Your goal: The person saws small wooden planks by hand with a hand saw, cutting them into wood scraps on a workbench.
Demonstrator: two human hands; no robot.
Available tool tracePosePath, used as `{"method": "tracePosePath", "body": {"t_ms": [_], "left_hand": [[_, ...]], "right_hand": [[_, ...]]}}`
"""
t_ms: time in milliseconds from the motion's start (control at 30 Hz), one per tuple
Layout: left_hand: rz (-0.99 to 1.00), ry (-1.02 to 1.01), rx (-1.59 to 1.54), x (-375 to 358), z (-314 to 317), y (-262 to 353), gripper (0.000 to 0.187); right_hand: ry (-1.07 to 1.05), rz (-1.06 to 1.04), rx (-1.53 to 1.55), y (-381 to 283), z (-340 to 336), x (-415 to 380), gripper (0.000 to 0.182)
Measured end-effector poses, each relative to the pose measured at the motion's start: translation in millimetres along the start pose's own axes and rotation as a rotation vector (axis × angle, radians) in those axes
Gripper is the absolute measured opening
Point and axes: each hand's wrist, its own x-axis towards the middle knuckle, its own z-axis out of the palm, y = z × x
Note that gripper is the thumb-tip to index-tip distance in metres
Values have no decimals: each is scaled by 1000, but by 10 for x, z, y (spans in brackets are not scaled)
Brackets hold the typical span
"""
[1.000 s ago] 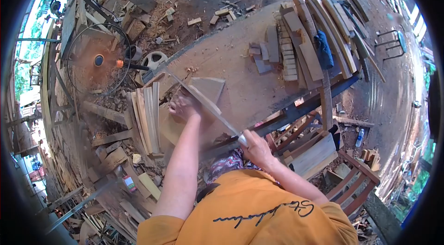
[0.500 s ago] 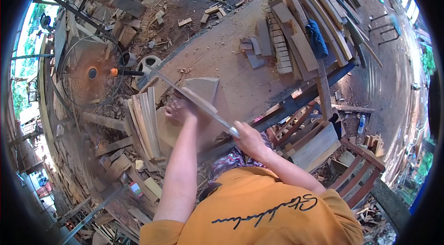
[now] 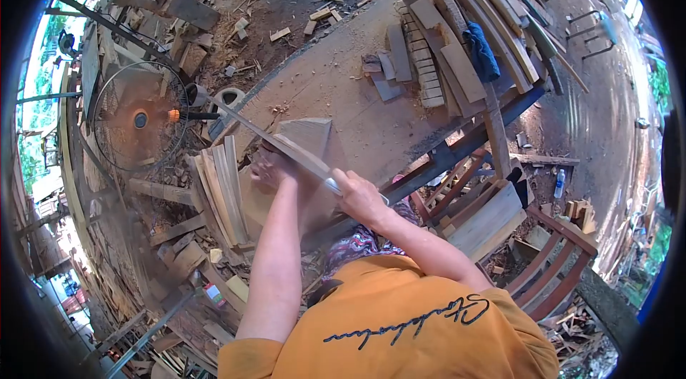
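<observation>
My right hand point(image 3: 359, 199) is closed round the pale handle of a long, narrow hand saw point(image 3: 246, 124). Its blade slants up and left across the workbench, passing over a piece of wood point(image 3: 306, 152); the teeth are too small to make out. With curled fingers, my left hand point(image 3: 270, 168) grips this wood near its left end, close beside the blade. Part of the wood is hidden under the blade and that hand. A flat, angular board point(image 3: 318, 132) lies just behind it on the bench.
Sawdust covers the workbench point(image 3: 371, 132). Upright wooden strips point(image 3: 223, 186) lean at its left, near a wire-caged fan point(image 3: 140, 120). Boards point(image 3: 464, 71) and a blue cloth point(image 3: 482, 53) lie at the far right. A wooden chair point(image 3: 554, 264) stands at right; scraps litter the floor.
My right hand has pushed the saw forward, up and to the left along the blade's line. My left hand stays on the wood. The whole view has shifted slightly.
</observation>
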Motion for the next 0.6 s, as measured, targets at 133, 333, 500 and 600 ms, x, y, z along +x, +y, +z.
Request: {"method": "tracePosePath", "body": {"t_ms": [133,333,500,600], "left_hand": [[-35,-54,17,-14,-153,79,40],[-17,22,5,-3,-22,36,43],[-147,-1,-95,-27,-304,249,46],[-138,-84,-60,-34,-507,301,48]], "right_hand": [[-54,27,-8,144,-204,-434,21],[-3,0,36,104,24,-53,22],[-42,11,111,-22,-147,275,21],[-16,47,209,108,-403,-33,24]]}}
